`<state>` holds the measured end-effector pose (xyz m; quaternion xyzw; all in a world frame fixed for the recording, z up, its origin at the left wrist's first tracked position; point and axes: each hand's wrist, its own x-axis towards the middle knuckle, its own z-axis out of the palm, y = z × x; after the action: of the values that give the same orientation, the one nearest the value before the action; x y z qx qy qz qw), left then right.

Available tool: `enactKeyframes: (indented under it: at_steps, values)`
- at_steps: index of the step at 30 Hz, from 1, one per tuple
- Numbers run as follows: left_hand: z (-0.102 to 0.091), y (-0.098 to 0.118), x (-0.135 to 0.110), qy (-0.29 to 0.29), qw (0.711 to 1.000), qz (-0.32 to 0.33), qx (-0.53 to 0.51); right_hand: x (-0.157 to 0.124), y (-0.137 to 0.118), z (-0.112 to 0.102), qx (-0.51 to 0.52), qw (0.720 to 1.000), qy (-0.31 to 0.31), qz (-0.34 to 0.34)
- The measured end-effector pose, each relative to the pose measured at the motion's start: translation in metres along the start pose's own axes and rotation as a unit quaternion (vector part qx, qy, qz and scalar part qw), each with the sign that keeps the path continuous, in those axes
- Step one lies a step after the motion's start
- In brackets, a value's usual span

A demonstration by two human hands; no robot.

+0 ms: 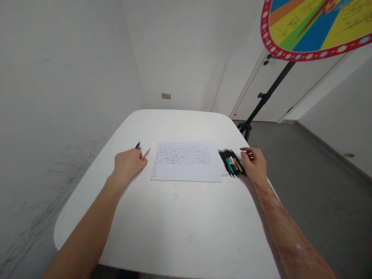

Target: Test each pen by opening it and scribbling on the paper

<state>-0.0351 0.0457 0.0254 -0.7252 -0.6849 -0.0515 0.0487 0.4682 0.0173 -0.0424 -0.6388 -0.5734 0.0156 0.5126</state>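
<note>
1. Since we're counting first: two hands, our left hand (129, 164) and our right hand (254, 164), plus one slim black pen (137, 145), one tight bunch of about seven black-barrelled pens with green and yellow markings (231, 162) (too packed to count exactly), and one small stack of white handwritten paper (186, 161).
2. Our left fingers are curled closed around the slim pen, with only its end poking out past the knuckles, just left of the paper.
3. Our right fingers are loosely curled, pinching nothing, right by the bunch, which lies just right of the paper.
4. All this sits on a rounded white tabletop (180, 221), over a grey floor (316, 201), between white walls (58, 77) and a white door (261, 93).
5. Above the table, a red-rimmed multicoloured prize wheel (314, 27) stands on a black tripod stand (263, 100).
</note>
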Motion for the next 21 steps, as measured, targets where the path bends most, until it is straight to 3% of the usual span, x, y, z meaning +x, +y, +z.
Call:
enactKeyframes:
  at_steps: [4,6,9,14,21]
  values:
    - [0.009,0.023,-0.009,0.122,0.975,0.17,-0.069,0.005,-0.036,-0.001,0.022,0.998,0.031,-0.058]
    - [0.017,0.039,-0.016,0.166,0.946,0.26,-0.097,0.003,-0.064,0.005,0.045,0.994,-0.014,-0.096]
    - [0.027,0.059,-0.024,0.213,0.899,0.365,-0.118,-0.012,-0.105,0.024,0.089,0.978,-0.132,-0.137]
    - [0.033,0.075,-0.03,0.258,0.864,0.41,-0.137,-0.053,-0.142,0.061,0.13,0.938,-0.297,-0.122]
    - [0.04,0.076,-0.028,0.213,0.864,0.415,-0.189,-0.071,-0.134,0.069,0.145,0.928,-0.313,-0.138]
